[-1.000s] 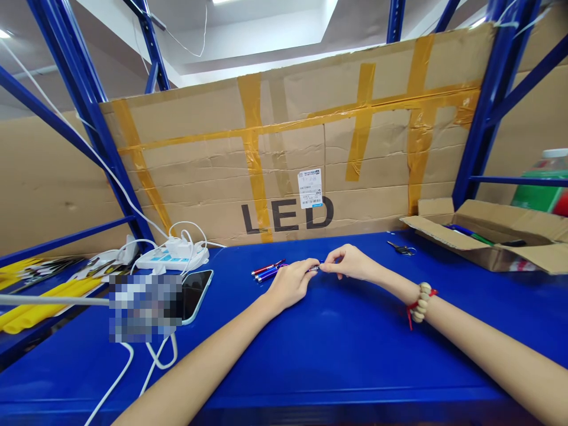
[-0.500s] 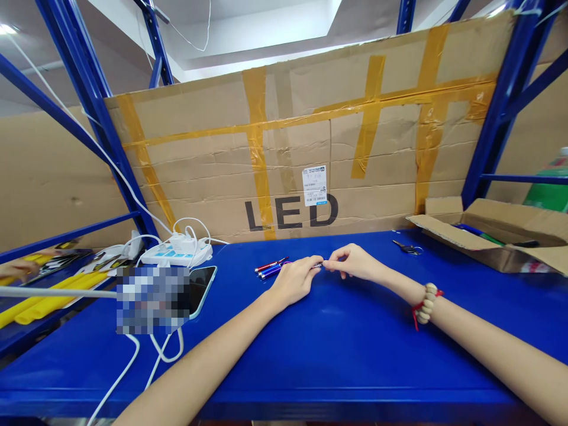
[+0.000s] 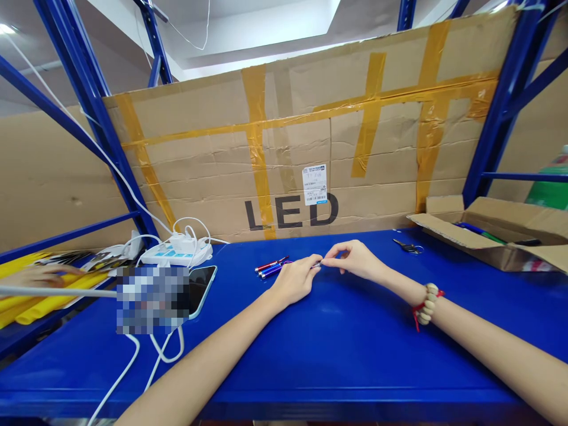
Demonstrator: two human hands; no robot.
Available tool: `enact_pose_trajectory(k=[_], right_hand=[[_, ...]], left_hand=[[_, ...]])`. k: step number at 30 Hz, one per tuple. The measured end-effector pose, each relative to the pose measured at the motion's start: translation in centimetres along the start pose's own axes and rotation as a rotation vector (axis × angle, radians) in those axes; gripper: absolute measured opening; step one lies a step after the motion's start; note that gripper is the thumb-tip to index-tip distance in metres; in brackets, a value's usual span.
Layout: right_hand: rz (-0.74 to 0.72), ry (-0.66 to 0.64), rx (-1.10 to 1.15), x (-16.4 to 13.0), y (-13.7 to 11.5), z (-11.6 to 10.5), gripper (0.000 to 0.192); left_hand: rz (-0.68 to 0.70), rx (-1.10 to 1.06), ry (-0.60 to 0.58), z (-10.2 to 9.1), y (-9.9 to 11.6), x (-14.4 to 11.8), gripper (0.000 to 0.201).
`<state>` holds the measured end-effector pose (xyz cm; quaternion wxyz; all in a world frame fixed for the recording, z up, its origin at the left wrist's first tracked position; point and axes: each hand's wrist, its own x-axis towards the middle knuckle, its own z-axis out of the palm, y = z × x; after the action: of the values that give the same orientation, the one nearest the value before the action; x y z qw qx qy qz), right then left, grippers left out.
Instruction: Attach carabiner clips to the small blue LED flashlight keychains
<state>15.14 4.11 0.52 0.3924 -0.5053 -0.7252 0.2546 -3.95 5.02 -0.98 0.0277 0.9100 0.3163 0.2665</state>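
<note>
My left hand (image 3: 294, 278) rests on the blue shelf top (image 3: 337, 349), fingers curled round a small thing with a shiny metallic end (image 3: 318, 264). Most of it is hidden by the fingers, so its kind does not show. My right hand (image 3: 352, 259), with a bead bracelet (image 3: 428, 304) on its wrist, pinches thumb and forefinger at that shiny end. Whatever lies between those fingertips is too small to make out. Just left of my left hand lie a red pen-like stick (image 3: 269, 265) and blue pen-like sticks (image 3: 270, 271) with metallic ends, partly covered by the hand.
Keys (image 3: 409, 247) lie behind my right forearm. An opened cardboard box (image 3: 483, 239) with pens stands at right. To the left are a phone (image 3: 203, 290), a white power strip (image 3: 177, 253) and cables. Another person's hand (image 3: 42, 277) is over yellow material (image 3: 66, 299).
My right hand has shifted slightly left, its fingertips now meeting the shiny end at my left hand. The other person's hand has moved right over the yellow material.
</note>
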Motion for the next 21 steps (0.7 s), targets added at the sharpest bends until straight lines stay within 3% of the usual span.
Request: enact_pose_trajectory(k=[9, 15, 21], right_hand=[[-0.158, 0.096, -0.108, -0.33, -0.35, 0.28, 0.034], [-0.408, 0.133, -0.487, -0.62, -0.13, -0.21, 0.022], [-0.438, 0.19, -0.534, -0.79, -0.37, -0.19, 0.028]], left_hand=[[-0.094, -0.005, 0.004, 0.04, 0.0, 0.13, 0.025], [-0.164, -0.039, 0.05, 0.17, -0.18, 0.22, 0.025], [-0.133, -0.032, 0.045, 0.21, -0.09, 0.21, 0.023]])
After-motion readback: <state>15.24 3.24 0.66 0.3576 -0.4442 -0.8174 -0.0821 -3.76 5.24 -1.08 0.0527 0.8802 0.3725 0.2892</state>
